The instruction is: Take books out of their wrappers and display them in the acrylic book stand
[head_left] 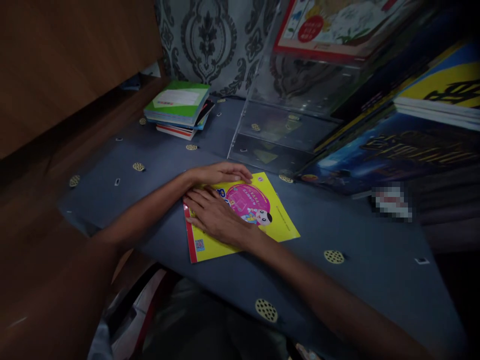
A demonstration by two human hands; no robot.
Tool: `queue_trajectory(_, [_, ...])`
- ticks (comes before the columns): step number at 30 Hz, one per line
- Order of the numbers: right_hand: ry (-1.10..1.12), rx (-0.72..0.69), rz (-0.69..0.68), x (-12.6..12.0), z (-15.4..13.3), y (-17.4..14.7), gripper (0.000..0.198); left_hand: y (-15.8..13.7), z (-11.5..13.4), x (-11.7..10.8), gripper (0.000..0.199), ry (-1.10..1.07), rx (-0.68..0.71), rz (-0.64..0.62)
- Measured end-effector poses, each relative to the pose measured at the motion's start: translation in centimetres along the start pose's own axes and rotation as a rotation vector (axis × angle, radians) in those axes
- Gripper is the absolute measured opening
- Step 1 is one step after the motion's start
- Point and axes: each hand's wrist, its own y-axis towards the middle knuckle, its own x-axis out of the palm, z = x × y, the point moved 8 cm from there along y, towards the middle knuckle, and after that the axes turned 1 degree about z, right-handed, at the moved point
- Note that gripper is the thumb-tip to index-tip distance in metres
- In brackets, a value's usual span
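A thin yellow book [279,222] with a red spine edge and a pink round picture on its cover lies closed on the dark patterned tabletop [161,160]. My right hand [219,217] rests flat on the spine side of the cover, fingers stretched out to the left. Just beyond it, my left hand [221,173] lies across the book's far edge with its fingers extended to the right. Neither hand grasps anything. Part of the cover is hidden under my hands.
A stack of books with a green one [178,102] on top stands at the back left. Behind the yellow book is a clear acrylic rack [240,127]. Large books [375,150] stand at the right. A pixelated item [392,201] lies near the right edge.
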Motion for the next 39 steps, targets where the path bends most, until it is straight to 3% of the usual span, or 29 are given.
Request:
queue_trajectory(7, [-0.030, -0.101, -0.039, 0.5, -2.5, -2.8, 0.039, -0.2, 0.3, 0.5, 0.030, 0.185, 0.046, -0.027])
queue_trajectory(13, [0.004, -0.112, -0.022, 0.6, -4.3, -6.8, 0.041, -0.6, 0.6, 0.3, 0.027, 0.192, 0.040, 0.074])
queue_trajectory(22, [-0.006, 0.215, 0.086, -1.2, -0.7, -12.6, 0.044, -1.2, 0.4, -0.5, 0.034, 0.235, 0.018, 0.272])
queue_trajectory(27, [-0.080, 0.386, 0.094, -1.6, 1.5, -14.6, 0.044, -1.3, 0.9, -0.7, 0.028, 0.328, 0.010, 0.394])
queue_trajectory(34, [-0.028, 0.409, 0.138, -2.6, 1.6, -15.3, 0.044, -1.7, 2.1, -1.7, 0.027, 0.458, -0.129, 0.506])
queue_trajectory(39, [0.035, 0.378, 0.201, -3.4, 1.5, -15.7, 0.043, -2.0, 0.2, -1.2, 0.034, 0.145, -0.349, 0.326])
